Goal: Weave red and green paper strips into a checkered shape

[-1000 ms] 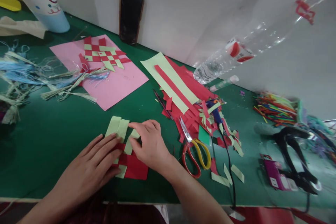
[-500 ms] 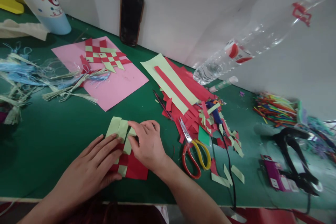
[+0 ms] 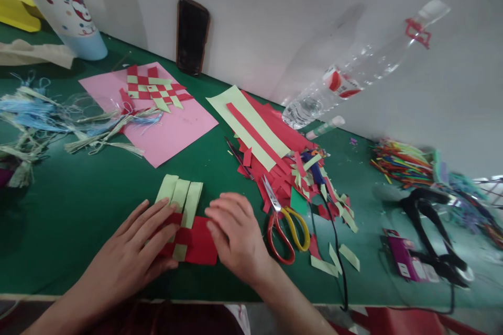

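Observation:
A small weave of red paper and pale green strips [image 3: 188,220] lies on the green table [image 3: 78,209] near its front edge. My left hand [image 3: 133,251] lies flat on the weave's left part, fingers stretched out and pressing it down. My right hand [image 3: 238,235] rests at the weave's right edge, fingers curved and together, touching the red paper. Three green strips stick out past the weave toward the wall.
Red-and-yellow scissors [image 3: 283,225] lie just right of my right hand, by a heap of red and green paper scraps [image 3: 298,172]. A pink sheet [image 3: 165,120] bears a finished weave [image 3: 153,86]. A clear bottle [image 3: 353,78], a phone [image 3: 192,35], frayed threads [image 3: 47,125] and a black tool [image 3: 432,220] surround them.
My right hand let go of the third green strip and slid right to the weave's edge. That strip now lies flat among the others. My left hand stayed in place.

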The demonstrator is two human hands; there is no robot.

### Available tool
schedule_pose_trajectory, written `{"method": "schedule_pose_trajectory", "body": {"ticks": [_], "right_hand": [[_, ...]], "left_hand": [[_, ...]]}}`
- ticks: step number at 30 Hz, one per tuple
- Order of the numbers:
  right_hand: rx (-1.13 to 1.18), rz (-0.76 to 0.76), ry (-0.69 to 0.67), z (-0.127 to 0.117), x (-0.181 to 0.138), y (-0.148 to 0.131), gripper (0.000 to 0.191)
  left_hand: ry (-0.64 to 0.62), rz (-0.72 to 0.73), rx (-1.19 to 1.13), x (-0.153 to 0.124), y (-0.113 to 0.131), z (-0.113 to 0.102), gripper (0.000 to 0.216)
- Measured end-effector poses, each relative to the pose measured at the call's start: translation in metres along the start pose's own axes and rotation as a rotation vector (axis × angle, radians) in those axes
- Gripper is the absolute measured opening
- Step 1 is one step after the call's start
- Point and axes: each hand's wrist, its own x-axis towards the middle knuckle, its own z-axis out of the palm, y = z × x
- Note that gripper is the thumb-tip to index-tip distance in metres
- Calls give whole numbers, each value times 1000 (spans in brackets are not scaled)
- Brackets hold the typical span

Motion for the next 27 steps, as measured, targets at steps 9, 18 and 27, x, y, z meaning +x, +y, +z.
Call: {"method": "schedule_pose_trajectory", "body": {"ticks": [9, 18, 27], "right_hand": [[-67, -112, -180, 6, -50, -7, 14], [45, -78, -157, 5, -57, -19, 14], [-33, -154, -242, 18, -64, -29, 26]], "left_hand": [[-53, 128, -35, -16, 9, 9, 37], [-77, 151, -6, -34, 0, -6, 29], [-101, 263, 190, -43, -13, -30, 30]]}}
